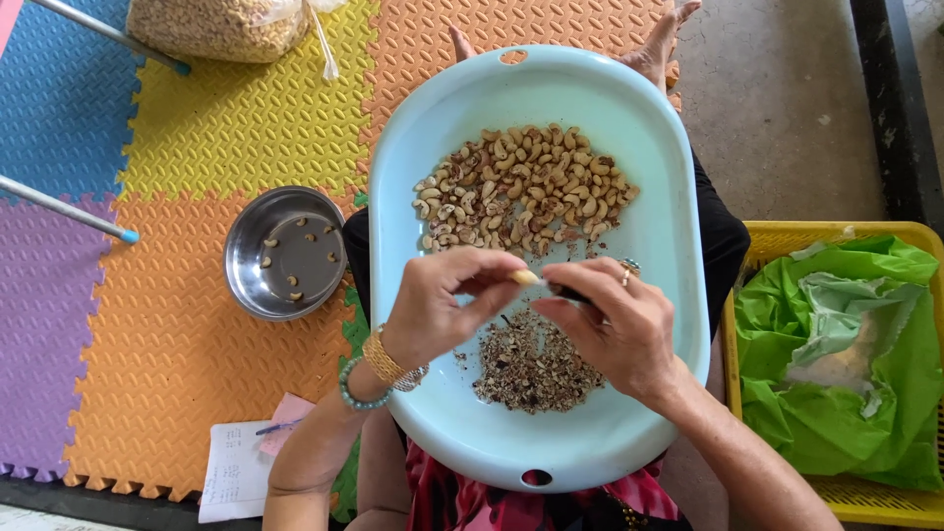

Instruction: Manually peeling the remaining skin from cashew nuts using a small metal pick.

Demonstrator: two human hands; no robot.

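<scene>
A pale blue oval basin [649,226] rests on my lap. Its far half holds a heap of cashew nuts [521,187], and a pile of brown skin flakes [536,364] lies in its near half. My left hand [442,305] pinches one pale cashew nut [524,277] between thumb and fingers above the basin. My right hand [619,329] meets it from the right and grips a small dark tool [568,292] against the nut. The left wrist wears a gold bracelet and a green bead band. A ring shows on the right hand.
A steel bowl [285,254] with several peeled nuts stands on the coloured foam mat [197,147] at my left. A bag of nuts [216,25] lies at the top left. A yellow crate [836,364] lined with green plastic sits at the right. Paper [236,472] lies near my left arm.
</scene>
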